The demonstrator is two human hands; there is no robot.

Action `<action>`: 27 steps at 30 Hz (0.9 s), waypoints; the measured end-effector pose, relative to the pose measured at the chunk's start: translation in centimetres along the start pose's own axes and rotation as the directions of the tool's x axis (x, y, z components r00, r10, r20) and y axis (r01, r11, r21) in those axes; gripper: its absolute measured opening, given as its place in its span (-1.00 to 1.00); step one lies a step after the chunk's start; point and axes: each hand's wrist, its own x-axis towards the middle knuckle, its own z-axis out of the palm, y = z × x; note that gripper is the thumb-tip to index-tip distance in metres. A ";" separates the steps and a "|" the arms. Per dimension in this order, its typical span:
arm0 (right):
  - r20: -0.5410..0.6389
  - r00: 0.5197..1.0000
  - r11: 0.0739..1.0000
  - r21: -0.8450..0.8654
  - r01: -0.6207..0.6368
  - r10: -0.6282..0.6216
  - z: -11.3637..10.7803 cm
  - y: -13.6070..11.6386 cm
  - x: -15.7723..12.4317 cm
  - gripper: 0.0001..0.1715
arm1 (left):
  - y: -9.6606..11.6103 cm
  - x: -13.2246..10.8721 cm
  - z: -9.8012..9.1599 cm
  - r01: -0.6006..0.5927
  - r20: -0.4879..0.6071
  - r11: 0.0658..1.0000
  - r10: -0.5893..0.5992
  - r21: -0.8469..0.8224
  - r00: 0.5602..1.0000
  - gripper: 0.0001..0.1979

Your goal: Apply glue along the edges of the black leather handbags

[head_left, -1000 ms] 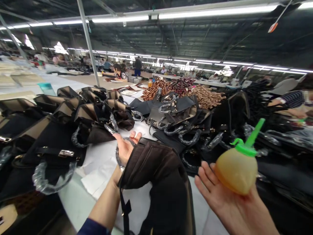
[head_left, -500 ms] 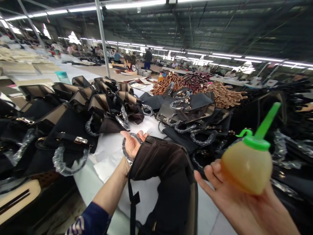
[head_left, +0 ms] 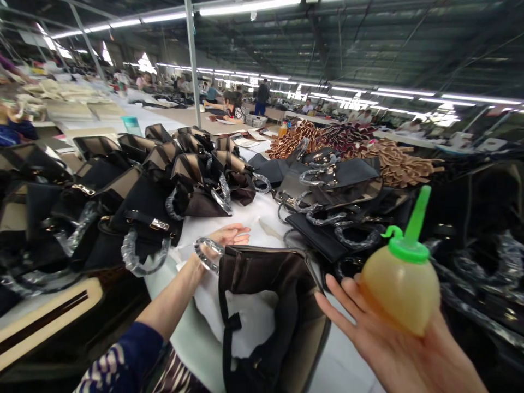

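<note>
At 6 o'clock, nearest the wearer, one dark bag [head_left: 292, 327] stands open over the tabletop [head_left: 196, 344], its mouth apparently turned this way so the inside can be reached and seen. The left hand [head_left: 231, 234], toward 8 o'clock, has its wrist through one plastic-wrapped handle [head_left: 208, 255], presumably to steady the bag; its fingers are loosely extended and grip nothing visible. At 4 o'clock the right hand [head_left: 388, 344] lies palm up, fingers spread and straight, with one squeeze bottle [head_left: 403, 289] resting against the palm; the thumb is hidden, so I cannot tell whether it clamps it. The green spout [head_left: 420, 215] points up toward 1 o'clock, likely to keep the liquid in. At 9 o'clock at least eight standing bags [head_left: 139, 202] crowd together, overlapping too much for a full count. Three heaps of strips [head_left: 295, 139], differing in colour, lie toward 2 o'clock, and one lidded cup [head_left: 131, 125] at 10 o'clock.
</note>
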 end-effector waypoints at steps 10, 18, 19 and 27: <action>-0.028 1.000 0.998 -0.057 -0.013 0.011 0.3 0.6 -0.4 -0.11 | 6.0 -4.8 -1.9 -0.288 -0.352 0.954 0.298 0.081 0.887 -0.84; 0.297 0.954 0.990 -0.141 0.013 0.029 -2.6 0.2 1.7 -0.05 | 1.2 -15.7 8.7 -0.834 0.814 -0.019 0.231 0.551 0.533 -0.68; 0.322 0.946 0.989 -0.149 0.010 0.039 -2.4 0.2 1.6 -0.06 | 0.6 -15.6 9.4 -0.867 0.879 -0.147 0.057 0.477 0.474 -0.67; 0.151 0.988 0.988 -0.153 0.021 0.002 -1.5 0.6 0.4 -0.02 | -0.2 -13.6 10.1 -0.878 0.877 -0.467 -0.372 0.108 0.305 -0.85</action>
